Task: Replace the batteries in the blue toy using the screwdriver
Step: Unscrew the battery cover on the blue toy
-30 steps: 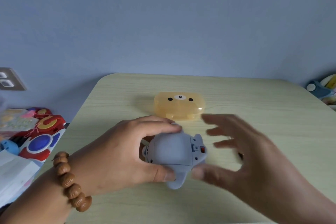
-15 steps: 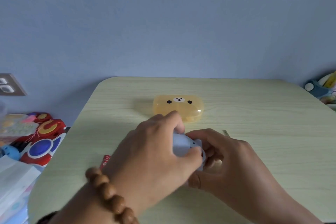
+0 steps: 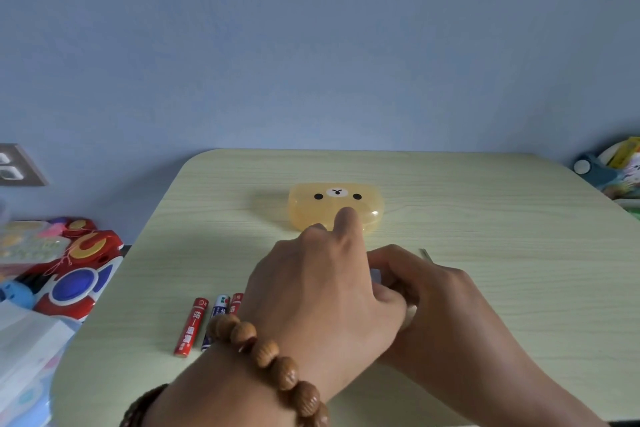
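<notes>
Both your left hand [image 3: 325, 291] and right hand [image 3: 436, 298] clasp the blue toy [image 3: 375, 277]; a blind slip could roll the batteries [image 3: 207, 324] off the surface's [image 3: 485, 204] left edge.

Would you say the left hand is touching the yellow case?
Cannot tell. In the head view, the left hand's raised fingertip overlaps the yellow case, but it may simply be hovering in front of it.

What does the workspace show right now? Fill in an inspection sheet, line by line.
Surface: pale wood-grain table, rounded corners.
Job's things: blue toy almost hidden between the hands; three batteries lie side by side at left; a thin metal tip shows behind the right hand, screwdriver not confirmed.
Clutter: orange bear-face case.
Hands: left hand and right hand closed around the toy.
Cables: nothing seen.
Surroundings: blue wall, wall socket, toys left of the table.
</notes>
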`<action>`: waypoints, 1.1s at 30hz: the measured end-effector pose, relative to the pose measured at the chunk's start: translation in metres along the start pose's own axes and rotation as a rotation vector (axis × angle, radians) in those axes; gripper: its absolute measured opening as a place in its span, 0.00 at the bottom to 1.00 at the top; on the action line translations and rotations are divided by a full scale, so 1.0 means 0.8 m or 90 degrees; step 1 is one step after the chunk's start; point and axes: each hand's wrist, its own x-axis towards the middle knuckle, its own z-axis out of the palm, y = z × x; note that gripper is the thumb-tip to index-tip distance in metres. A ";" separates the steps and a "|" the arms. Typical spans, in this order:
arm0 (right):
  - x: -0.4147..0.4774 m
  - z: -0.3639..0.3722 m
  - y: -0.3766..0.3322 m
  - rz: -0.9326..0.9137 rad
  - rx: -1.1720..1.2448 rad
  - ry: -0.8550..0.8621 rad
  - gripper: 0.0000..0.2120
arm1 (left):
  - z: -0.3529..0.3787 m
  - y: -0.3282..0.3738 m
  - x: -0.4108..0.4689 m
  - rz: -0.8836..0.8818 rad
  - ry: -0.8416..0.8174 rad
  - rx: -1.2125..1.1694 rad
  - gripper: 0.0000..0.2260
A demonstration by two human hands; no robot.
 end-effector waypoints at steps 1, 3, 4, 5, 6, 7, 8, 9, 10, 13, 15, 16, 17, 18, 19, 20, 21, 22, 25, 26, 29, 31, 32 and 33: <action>0.000 0.000 -0.001 -0.003 -0.001 0.003 0.19 | 0.000 0.000 0.000 0.007 0.001 0.004 0.12; 0.000 0.000 -0.003 -0.005 -0.005 0.012 0.19 | 0.001 0.000 0.000 0.028 0.002 0.012 0.11; 0.000 0.000 -0.003 -0.003 -0.006 0.012 0.19 | 0.001 -0.001 -0.001 0.037 0.002 0.012 0.11; 0.000 0.000 -0.003 0.002 -0.006 0.009 0.18 | 0.001 -0.002 -0.001 0.044 0.002 0.008 0.10; 0.000 0.000 -0.003 0.009 -0.005 0.003 0.17 | 0.000 -0.003 -0.001 0.048 0.001 0.001 0.10; -0.001 0.000 -0.003 0.018 -0.002 -0.004 0.17 | -0.001 -0.004 -0.001 0.048 0.000 -0.011 0.10; -0.001 -0.001 -0.004 0.024 0.001 -0.009 0.18 | -0.004 -0.006 -0.001 0.046 -0.003 -0.028 0.09; -0.001 -0.001 -0.004 0.026 0.003 -0.013 0.20 | -0.006 -0.008 -0.001 0.042 -0.008 -0.049 0.08; -0.001 -0.001 -0.004 0.025 0.003 -0.014 0.20 | -0.009 -0.010 -0.002 0.043 -0.015 -0.070 0.07; -0.001 -0.002 -0.004 0.021 0.009 -0.002 0.20 | -0.010 -0.024 -0.006 0.084 -0.054 -0.095 0.08; -0.001 -0.003 -0.002 0.017 0.009 0.002 0.21 | -0.008 -0.038 -0.010 0.112 -0.096 -0.103 0.11; 0.000 -0.003 -0.002 0.016 0.009 0.002 0.21 | -0.008 -0.044 -0.012 0.124 -0.122 -0.103 0.14; -0.001 -0.003 -0.001 0.017 0.015 -0.001 0.22 | -0.008 -0.049 -0.013 0.131 -0.148 -0.098 0.16; -0.001 -0.003 -0.001 0.021 0.020 -0.002 0.22 | -0.008 -0.053 -0.014 0.131 -0.168 -0.092 0.18; -0.001 -0.003 -0.002 0.023 0.022 0.000 0.22 | -0.007 -0.055 -0.014 0.131 -0.181 -0.093 0.19; -0.002 -0.002 -0.002 0.023 0.018 0.005 0.23 | -0.005 -0.057 -0.013 0.133 -0.184 -0.101 0.20; -0.002 -0.002 -0.003 0.024 0.015 0.010 0.22 | -0.002 -0.059 -0.012 0.138 -0.183 -0.113 0.21; -0.002 -0.002 -0.004 0.028 0.017 0.013 0.23 | 0.000 -0.062 -0.011 0.145 -0.180 -0.126 0.21; -0.002 -0.002 -0.005 0.039 0.019 0.009 0.25 | 0.006 -0.075 -0.010 0.174 -0.148 -0.152 0.22; -0.002 -0.001 -0.004 0.042 0.016 0.009 0.25 | 0.008 -0.077 -0.009 0.177 -0.136 -0.161 0.22; -0.002 -0.001 -0.003 0.051 0.022 0.008 0.26 | 0.010 -0.079 -0.009 0.169 -0.120 -0.193 0.22; -0.002 -0.001 -0.005 0.054 0.030 0.006 0.25 | 0.008 -0.082 -0.008 0.172 -0.097 -0.227 0.21; -0.002 -0.002 -0.006 0.056 0.035 0.004 0.25 | 0.007 -0.083 -0.008 0.171 -0.082 -0.244 0.21; -0.002 -0.002 -0.006 0.060 0.041 0.003 0.25 | 0.005 -0.085 -0.007 0.166 -0.066 -0.257 0.22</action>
